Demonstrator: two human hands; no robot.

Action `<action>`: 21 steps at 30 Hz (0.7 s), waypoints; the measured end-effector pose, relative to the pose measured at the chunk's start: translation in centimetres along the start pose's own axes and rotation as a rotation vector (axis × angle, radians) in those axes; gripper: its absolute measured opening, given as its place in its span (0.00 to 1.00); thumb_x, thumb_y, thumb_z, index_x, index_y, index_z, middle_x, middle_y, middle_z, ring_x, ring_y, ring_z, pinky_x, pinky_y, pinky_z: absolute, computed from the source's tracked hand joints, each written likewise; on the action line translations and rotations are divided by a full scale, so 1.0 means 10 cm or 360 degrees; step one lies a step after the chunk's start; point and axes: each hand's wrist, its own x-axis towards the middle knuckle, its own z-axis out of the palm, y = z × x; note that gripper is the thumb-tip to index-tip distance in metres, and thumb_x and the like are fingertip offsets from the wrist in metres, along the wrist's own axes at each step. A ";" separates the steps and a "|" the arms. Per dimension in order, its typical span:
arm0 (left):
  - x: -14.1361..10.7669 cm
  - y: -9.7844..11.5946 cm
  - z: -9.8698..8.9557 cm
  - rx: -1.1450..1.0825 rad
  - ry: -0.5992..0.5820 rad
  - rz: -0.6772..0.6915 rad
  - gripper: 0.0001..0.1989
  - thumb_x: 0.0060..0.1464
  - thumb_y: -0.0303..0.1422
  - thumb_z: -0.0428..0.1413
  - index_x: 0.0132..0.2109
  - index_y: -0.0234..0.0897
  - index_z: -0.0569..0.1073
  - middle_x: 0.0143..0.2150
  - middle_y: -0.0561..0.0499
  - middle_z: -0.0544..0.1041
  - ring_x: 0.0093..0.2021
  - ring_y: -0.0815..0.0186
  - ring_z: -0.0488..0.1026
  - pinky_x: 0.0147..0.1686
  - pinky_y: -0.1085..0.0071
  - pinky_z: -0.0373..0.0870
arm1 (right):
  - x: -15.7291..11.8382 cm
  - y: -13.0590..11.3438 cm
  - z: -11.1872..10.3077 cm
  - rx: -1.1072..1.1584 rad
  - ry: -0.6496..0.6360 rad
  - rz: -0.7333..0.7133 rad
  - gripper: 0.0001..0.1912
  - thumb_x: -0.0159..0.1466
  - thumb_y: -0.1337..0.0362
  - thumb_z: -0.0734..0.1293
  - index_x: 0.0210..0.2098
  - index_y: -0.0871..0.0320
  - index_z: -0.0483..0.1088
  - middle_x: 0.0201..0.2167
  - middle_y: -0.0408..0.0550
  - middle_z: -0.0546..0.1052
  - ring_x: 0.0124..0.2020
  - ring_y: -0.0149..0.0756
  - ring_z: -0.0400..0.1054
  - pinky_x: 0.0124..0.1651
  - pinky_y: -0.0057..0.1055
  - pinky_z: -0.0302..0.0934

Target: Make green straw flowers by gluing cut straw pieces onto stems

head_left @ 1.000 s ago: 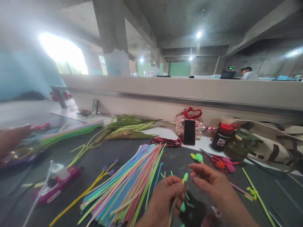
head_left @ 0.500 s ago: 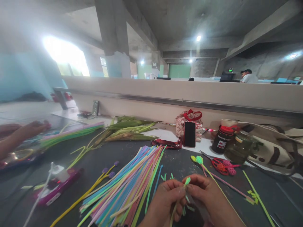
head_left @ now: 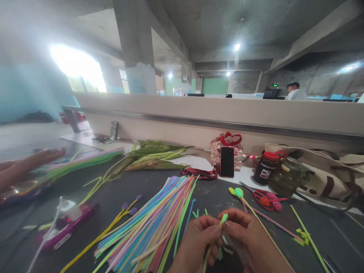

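Green-tipped stem (head_left: 224,217) pinched in L hand (head_left: 202,232); R hand (head_left: 243,228), apart 1 s ago, now pinches near tip too; work's thus two-handed, same spot.

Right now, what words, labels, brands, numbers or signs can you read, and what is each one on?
No text reads clearly.
Black bottle: white lettering above a red-and-white mark, too small and blurred.
Canvas bag: large dark shapes, perhaps letters; no word can be made out.
Purple power strip: pale label, too blurred.
Green lit sign in the background: too small.
Small white signs on the pillar: too small.
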 end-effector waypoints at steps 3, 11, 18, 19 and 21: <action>0.01 -0.01 -0.01 0.0038 -0.0020 0.0021 0.12 0.37 0.36 0.60 0.25 0.33 0.67 0.13 0.58 0.67 0.08 0.80 0.55 0.09 0.83 0.47 | 0.02 0.01 -0.01 -0.0062 0.0014 0.0000 0.13 0.47 0.57 0.70 0.27 0.59 0.70 0.17 0.40 0.70 0.19 0.28 0.62 0.22 0.24 0.51; 0.03 -0.04 -0.03 0.0044 -0.0047 0.0072 0.11 0.37 0.35 0.59 0.25 0.33 0.67 0.14 0.57 0.68 0.09 0.79 0.56 0.09 0.83 0.49 | 0.02 -0.06 -0.02 -0.0268 0.0093 0.0037 0.15 0.46 0.55 0.71 0.23 0.61 0.68 0.13 0.35 0.62 0.13 0.21 0.49 0.17 0.21 0.40; 0.04 -0.03 -0.04 -0.0034 0.0000 0.0052 0.15 0.34 0.38 0.62 0.25 0.33 0.67 0.14 0.57 0.67 0.10 0.79 0.56 0.09 0.82 0.47 | 0.04 0.02 0.00 -0.0108 0.0117 -0.0091 0.21 0.40 0.57 0.74 0.32 0.60 0.72 0.18 0.38 0.67 0.20 0.26 0.58 0.23 0.23 0.51; 0.04 -0.02 -0.04 -0.0055 0.0005 0.0050 0.15 0.34 0.38 0.62 0.25 0.33 0.67 0.14 0.57 0.67 0.10 0.78 0.56 0.09 0.82 0.47 | 0.04 0.00 0.00 -0.0119 0.0110 -0.0073 0.24 0.39 0.57 0.74 0.34 0.60 0.72 0.19 0.39 0.68 0.20 0.26 0.59 0.23 0.23 0.51; 0.03 -0.01 -0.04 -0.0085 0.0030 0.0051 0.14 0.37 0.38 0.60 0.25 0.34 0.66 0.16 0.57 0.67 0.11 0.78 0.57 0.10 0.81 0.47 | 0.03 -0.06 -0.02 -0.0175 0.0143 -0.0043 0.25 0.40 0.57 0.74 0.37 0.60 0.71 0.21 0.40 0.69 0.20 0.25 0.59 0.22 0.22 0.51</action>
